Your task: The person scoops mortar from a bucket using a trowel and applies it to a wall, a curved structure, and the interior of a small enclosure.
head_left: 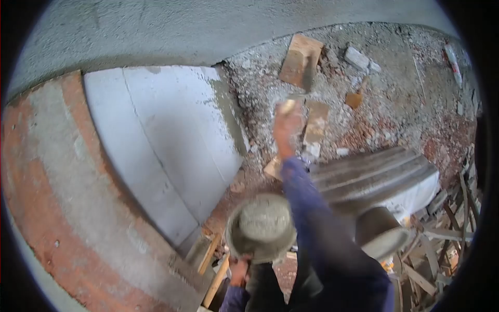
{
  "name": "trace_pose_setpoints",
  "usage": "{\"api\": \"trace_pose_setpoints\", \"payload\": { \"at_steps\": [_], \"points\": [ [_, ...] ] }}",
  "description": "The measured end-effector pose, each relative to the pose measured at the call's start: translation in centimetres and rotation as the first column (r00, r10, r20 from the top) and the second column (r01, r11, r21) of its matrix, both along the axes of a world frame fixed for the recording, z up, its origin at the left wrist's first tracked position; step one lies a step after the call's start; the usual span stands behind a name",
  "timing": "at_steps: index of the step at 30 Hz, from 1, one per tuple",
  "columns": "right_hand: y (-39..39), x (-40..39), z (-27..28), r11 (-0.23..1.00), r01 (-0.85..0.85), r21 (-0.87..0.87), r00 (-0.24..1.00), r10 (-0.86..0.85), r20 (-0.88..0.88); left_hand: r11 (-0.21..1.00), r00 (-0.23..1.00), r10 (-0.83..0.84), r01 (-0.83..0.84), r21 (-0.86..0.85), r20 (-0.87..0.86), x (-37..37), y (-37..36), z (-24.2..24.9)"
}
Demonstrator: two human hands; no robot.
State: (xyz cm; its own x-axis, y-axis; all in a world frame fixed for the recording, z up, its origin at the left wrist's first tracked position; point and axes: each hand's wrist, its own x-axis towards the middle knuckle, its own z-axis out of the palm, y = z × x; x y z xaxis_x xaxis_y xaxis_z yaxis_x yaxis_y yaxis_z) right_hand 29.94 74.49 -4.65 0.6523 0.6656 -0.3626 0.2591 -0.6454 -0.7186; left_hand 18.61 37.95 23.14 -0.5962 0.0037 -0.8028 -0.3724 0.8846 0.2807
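My left hand (239, 270) grips the near left rim of a round basin (235, 213) that sits low in front of my legs. Grey wet mortar (265, 218) lies inside it. Stretched forward over the rubble, my right hand (288, 130) is closed around the pale handle of a trowel (287, 106); motion blurs it, and little of the blade shows. Just beyond it a brick-coloured slab (301, 61) leans on the rubble, and a flat tan piece (316, 122) lies to its right.
White panels (161, 135) with a mortar-smeared right edge lie at left, beside a brick-and-cement ledge (78, 197). A grey wall (156, 31) runs along the back. Corrugated sheets (374, 174), a bucket (382, 234) and scrap wood (421, 275) crowd the right. Rubble (400, 99) covers the ground.
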Motion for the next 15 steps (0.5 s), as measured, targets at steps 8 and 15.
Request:
{"api": "trace_pose_setpoints", "payload": {
  "at_steps": [8,15],
  "points": [
    [-0.5,-7.5,4.0,0.815,-0.481,0.324,0.641,0.579,-0.504,0.996,0.999,0.020,-0.017,-0.083,0.040,-1.4,-6.9,-1.7],
    [-13.4,14.2,20.2,0.532,-0.846,0.037,0.513,0.832,-0.212,0.989,0.992,0.109,-0.102,-0.108,0.060,2.2,0.2,-1.2]
  ]
}}
